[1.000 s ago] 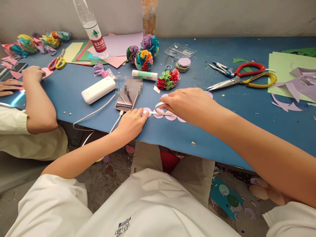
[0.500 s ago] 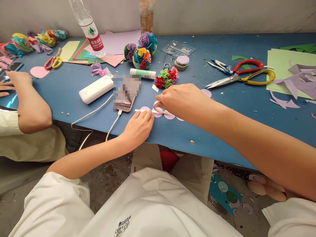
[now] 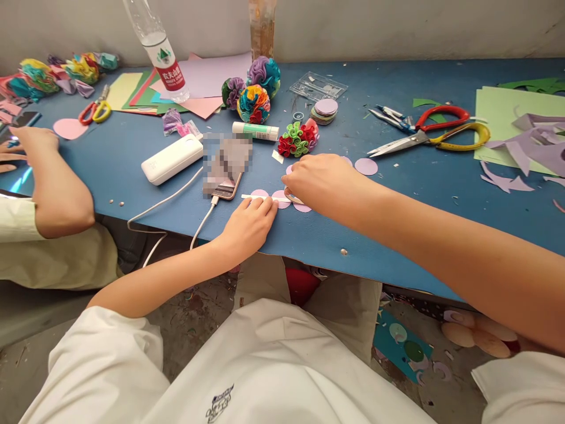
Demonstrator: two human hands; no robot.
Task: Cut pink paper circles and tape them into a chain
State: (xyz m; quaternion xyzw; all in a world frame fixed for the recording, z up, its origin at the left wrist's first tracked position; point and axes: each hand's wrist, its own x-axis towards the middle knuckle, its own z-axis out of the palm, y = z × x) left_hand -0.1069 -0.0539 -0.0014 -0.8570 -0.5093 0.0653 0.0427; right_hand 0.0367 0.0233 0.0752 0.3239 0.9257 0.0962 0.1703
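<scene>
Lilac paper circles lie around my hands, several of them in a row near the table edge. Across the row runs a narrow white strip of tape. My left hand rests on the strip, palm down, fingers stretched flat and pressing its left part. Just to the right, my right hand is closed on a roll of tape, mostly hidden under the fingers, with the strip leading toward it. Behind my right hand sits a red and green curled-paper flower cluster.
A phone on a cable, a white power bank and a glue stick lie left and behind. Scissors lie right, near green paper. A bottle stands at the back. Another person's arm rests far left.
My right hand has shifted slightly right with the tape roll, and more of the strip and circles shows between my hands. My left hand stays nearly in place.
</scene>
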